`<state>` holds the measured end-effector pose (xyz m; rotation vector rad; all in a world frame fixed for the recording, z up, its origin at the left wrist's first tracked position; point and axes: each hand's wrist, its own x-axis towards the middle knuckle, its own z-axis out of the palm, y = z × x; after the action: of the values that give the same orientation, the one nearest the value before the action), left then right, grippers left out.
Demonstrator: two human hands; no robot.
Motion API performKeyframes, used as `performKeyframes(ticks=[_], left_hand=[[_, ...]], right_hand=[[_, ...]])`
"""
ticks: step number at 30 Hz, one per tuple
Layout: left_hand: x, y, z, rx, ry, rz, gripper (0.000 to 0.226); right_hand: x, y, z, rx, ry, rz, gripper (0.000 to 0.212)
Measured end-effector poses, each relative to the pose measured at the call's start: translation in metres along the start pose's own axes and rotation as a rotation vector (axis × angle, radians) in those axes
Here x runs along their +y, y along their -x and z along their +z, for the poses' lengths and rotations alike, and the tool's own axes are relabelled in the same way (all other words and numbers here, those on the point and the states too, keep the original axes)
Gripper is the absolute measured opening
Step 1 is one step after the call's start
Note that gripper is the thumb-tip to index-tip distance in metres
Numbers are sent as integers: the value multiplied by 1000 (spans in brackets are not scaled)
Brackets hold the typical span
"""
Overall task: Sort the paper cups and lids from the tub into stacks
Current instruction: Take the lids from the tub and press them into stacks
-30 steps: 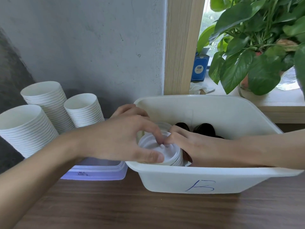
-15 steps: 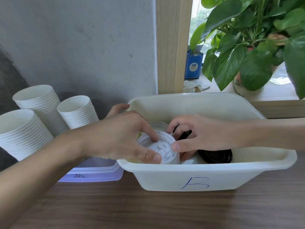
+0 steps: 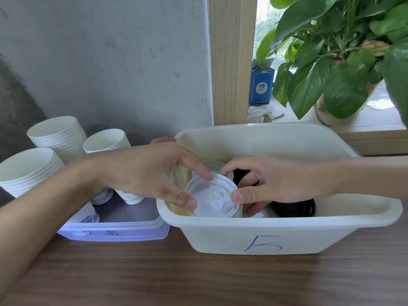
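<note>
Head view.

- A white rectangular plastic tub (image 3: 287,220), marked with a blue "B", is seen on a brown wooden tabletop (image 3: 198,281).
- A stack of white round plastic lids (image 3: 213,203) is located inside the tub at its left end and is held between both hands.
- Left hand (image 3: 143,173): the thumb and forefinger are curled onto the left rim of the stack, and the stack is pinched there.
- Right hand (image 3: 280,184): the thumb and forefinger are curled onto the right rim, so the stack is pinched from the opposite side.
- Whether the stack is resting on the tub floor cannot be told.
- Black round plastic lids (image 3: 293,209) are seen in the middle of the tub, partly covered by the right hand.
- A translucent lilac plastic box (image 3: 114,227) is set just left of the tub.
- Three stacks of white paper cups (image 3: 24,171) are stood at the box.
- A green leafy potted plant (image 3: 331,69) and a blue cardboard carton (image 3: 261,87) are noted behind the tub.
</note>
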<state>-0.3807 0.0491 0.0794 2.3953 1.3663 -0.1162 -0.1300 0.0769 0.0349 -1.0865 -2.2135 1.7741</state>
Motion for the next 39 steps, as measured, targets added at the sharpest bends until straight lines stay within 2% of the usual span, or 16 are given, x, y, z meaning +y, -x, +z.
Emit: performKeyframes(ticks=[8, 12, 22, 26, 29, 39], left_hand=[[6, -7, 1, -26, -7, -49, 61], [16, -14, 4, -58, -170, -23, 60], [20, -16, 8, -70, -283, -20, 60], [12, -12, 2, -30, -117, 1, 64], [11, -14, 4, -21, -166, -11, 56], [14, -20, 10, 12, -268, -19, 56]], right_hand=[[4, -1, 2, -4, 24, 13, 35], [5, -3, 5, -9, 111, 21, 30], [5, -1, 6, -3, 262, 24, 32], [4, 3, 4, 30, 146, 34, 39], [5, 1, 2, 37, 33, 21, 37], [9, -5, -2, 21, 42, -14, 24]])
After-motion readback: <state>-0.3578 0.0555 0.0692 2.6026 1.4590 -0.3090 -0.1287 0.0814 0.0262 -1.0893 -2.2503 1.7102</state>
